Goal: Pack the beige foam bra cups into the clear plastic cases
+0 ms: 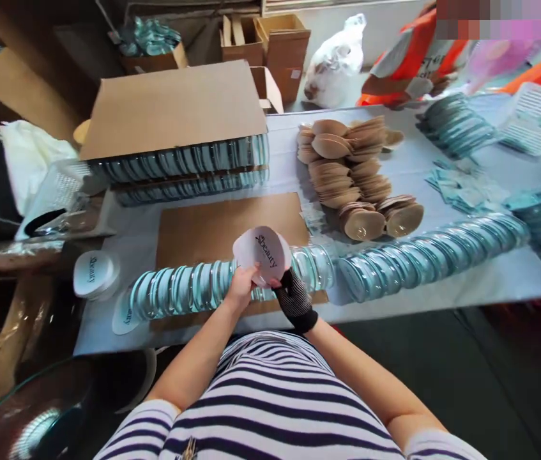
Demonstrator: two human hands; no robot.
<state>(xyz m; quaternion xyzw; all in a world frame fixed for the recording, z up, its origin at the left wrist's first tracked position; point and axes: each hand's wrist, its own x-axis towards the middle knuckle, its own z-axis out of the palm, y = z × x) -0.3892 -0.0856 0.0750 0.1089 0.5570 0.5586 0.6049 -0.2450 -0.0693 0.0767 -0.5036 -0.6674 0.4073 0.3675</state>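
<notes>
White table carries a long row of round cases on brown cardboard. Above this row, left hand and gloved right hand pinch one printed disc; more discs wait left of it, so much work seems left.

Packing workshop, cardboard boxes, rows of lids

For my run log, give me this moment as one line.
left hand: holds white Beauty card | right hand: gloved, holds same card | below: row of clear lids on cardboard sheet
</notes>
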